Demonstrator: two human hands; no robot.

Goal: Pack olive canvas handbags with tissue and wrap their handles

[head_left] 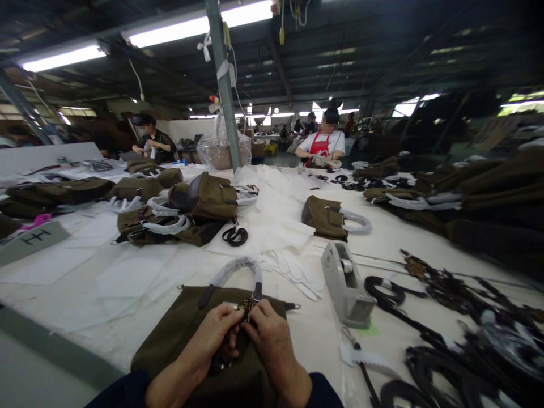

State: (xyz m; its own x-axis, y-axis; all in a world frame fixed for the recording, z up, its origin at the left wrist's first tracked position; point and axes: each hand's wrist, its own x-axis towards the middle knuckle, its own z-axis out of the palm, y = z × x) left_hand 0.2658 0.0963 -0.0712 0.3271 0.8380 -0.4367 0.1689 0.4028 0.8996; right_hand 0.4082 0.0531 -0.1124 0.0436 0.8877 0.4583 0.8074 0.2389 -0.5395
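An olive-green handbag (pixel 170 326) lies in front of me, its wrapped handle (pixel 238 262) arching away from me. Over the handle's right base, my left hand (pixel 216 331) and my right hand (pixel 272 334) meet with fingers pinched. Between their fingertips is a small brown and gold-coloured piece (pixel 247 306), partly covered by the fingers. How it joins the bag cannot be made out. A metal ring on a tab (pixel 292 306) sticks out at the bag's right corner.
Right of the bag stands a grey tape dispenser (pixel 351 289), with dark straps (pixel 442 368) beyond it. Stacked olive bags (pixel 204 204) lie at left, another bag (pixel 325 218) behind. White sheets (pixel 136 277) cover parts of the table. Co-workers (pixel 321 144) work across it.
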